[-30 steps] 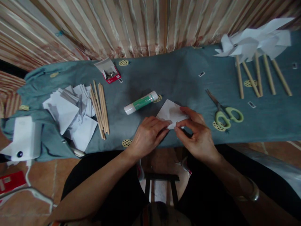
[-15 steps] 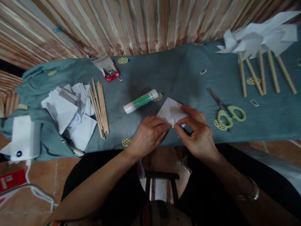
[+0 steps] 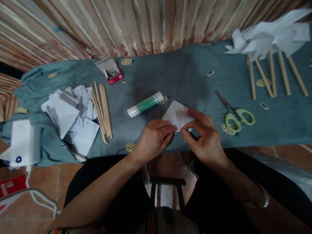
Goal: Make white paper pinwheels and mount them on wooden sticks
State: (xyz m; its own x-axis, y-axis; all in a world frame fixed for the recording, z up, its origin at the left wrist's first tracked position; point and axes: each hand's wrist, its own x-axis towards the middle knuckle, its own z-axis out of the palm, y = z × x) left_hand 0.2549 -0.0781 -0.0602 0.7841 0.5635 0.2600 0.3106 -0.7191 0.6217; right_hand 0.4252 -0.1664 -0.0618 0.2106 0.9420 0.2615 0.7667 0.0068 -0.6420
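1. A long table (image 3: 185, 78) under a grey-blue cloth runs across in front of the seated person, with striped curtains behind it.
2. At the far right end lie finished white pinwheels (image 3: 265, 35) on wooden stems, well apart from the hands.
3. At the left end sits a loose pile of paper squares (image 3: 70, 117), with a bundle of wooden sticks (image 3: 102, 112) just beside it.
4. The left hand (image 3: 153, 139) and the right hand (image 3: 207, 139) meet at the table's near edge, about mid-length, fingertips almost touching.
5. Green-handled scissors (image 3: 234, 115) lie to the right of the right hand, blades pointing away and to the left.
6. A glue stick (image 3: 145, 104) lies beyond the left hand, slanting up to the right.
7. The folded paper (image 3: 176, 114) lies flat just ahead of both hands. Its centre crease runs away from the person to a far point, and neither hand is clearly nearer.
8. The right thumb and forefinger pinch the paper's near tip. The left fingers are bent together with their tips on the near left edge. I cannot tell if they grip or only press.
9. A small red box of pins (image 3: 110, 71) sits open near the far edge.
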